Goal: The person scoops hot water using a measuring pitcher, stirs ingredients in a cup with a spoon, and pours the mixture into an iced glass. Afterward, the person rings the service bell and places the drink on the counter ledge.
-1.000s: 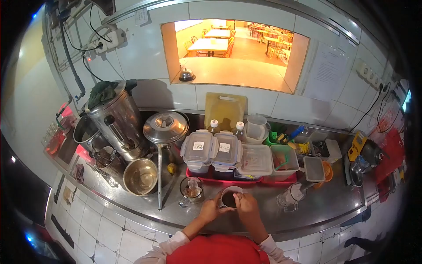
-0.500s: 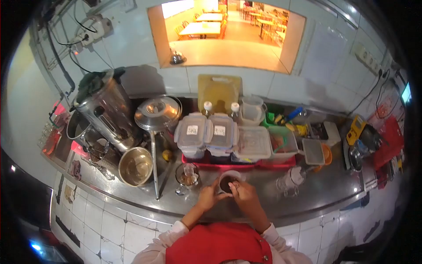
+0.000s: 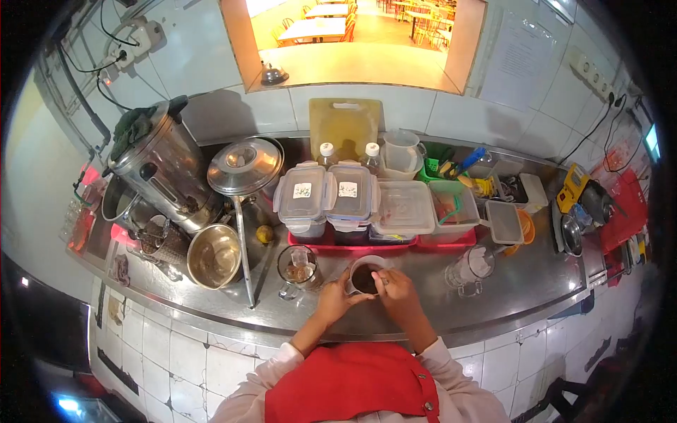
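A white cup (image 3: 381, 261) of dark brown liquid (image 3: 364, 278) stands on the steel counter in front of me. My left hand (image 3: 339, 299) is closed around the cup's left and near side. At its right rim, my right hand (image 3: 398, 290) is held in a pinch over the liquid; whatever is between those fingers is too small to make out. Left of the cup is a glass mug (image 3: 299, 271) with ice cubes and some brown liquid at the bottom. Further right stands another glass mug (image 3: 471, 270) filled with ice.
Lidded plastic boxes (image 3: 303, 204) sit in a pink tray (image 3: 395, 245) behind the cup. On the left are a steel bowl (image 3: 214, 257), a long-handled ladle (image 3: 245, 261), a lidded pot (image 3: 245, 168) and a large metal urn (image 3: 159, 169). An orange container (image 3: 525, 229) stands at right.
My view has tipped slightly downward, so the counter items sit higher in the picture. Both hands remain at the cup, and the right fingers have shifted slightly at its rim.
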`<move>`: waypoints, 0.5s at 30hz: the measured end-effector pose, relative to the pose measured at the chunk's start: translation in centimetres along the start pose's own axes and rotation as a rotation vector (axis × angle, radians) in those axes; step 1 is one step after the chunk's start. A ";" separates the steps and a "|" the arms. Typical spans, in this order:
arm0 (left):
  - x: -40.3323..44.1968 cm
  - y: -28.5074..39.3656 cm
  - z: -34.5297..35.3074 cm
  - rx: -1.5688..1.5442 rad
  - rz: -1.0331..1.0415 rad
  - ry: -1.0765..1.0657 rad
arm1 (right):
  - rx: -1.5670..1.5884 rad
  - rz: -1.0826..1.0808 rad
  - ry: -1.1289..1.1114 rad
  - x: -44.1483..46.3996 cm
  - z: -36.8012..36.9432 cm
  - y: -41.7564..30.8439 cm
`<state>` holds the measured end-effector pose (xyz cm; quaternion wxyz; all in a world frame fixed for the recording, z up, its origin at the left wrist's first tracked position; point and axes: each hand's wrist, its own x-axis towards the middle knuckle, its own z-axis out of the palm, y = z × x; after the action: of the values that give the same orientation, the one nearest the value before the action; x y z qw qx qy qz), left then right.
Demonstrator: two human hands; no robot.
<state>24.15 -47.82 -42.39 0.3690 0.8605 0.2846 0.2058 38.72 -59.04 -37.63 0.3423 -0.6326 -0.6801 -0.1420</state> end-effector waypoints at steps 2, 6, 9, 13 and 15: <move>-0.2 -0.1 0.0 0.044 -0.040 -0.034 | -0.020 0.052 -0.026 0.2 -0.2 -0.3; 0.0 -1.2 1.0 -0.011 0.084 0.073 | 0.039 -0.098 -0.015 0.0 0.5 0.0; 0.0 -0.9 0.8 -0.036 0.083 0.068 | 0.073 -0.050 0.020 -0.1 0.7 0.2; -0.1 -1.7 1.2 -0.029 0.092 0.080 | 0.061 -0.014 -0.120 0.2 0.2 -0.9; -0.1 -1.6 1.4 -0.049 0.101 0.092 | 0.075 -0.037 -0.065 0.1 0.3 -0.4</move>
<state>24.34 -47.70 -44.52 0.3655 0.8541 0.2526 0.2704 38.24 -58.83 -37.69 0.3409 -0.6109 -0.7072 -0.1020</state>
